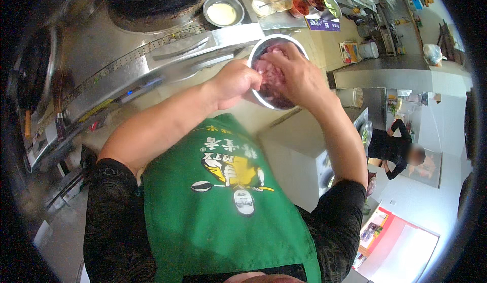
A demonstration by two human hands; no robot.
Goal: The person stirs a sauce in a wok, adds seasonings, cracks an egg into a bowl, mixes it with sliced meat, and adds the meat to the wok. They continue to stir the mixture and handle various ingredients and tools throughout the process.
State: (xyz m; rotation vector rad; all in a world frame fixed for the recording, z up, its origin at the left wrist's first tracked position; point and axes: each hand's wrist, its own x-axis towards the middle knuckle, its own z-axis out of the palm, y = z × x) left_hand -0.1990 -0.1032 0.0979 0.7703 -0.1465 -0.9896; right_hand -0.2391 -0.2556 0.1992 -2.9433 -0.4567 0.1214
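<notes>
A round bowl with a pale rim is held over the floor, just off the front edge of the stove counter. My left hand grips its left side, thumb hooked over the rim. Inside lies raw pink meat, cut in small pieces. My right hand reaches into the bowl from the right, its fingers curled into the meat. The fingertips are partly hidden by the meat and the hand itself.
A metal bowl of pale yellow liquid sits on the steel counter beside a large wok. Seasoning containers crowd the counter beyond. On the right, a person in black stands near a metal basin.
</notes>
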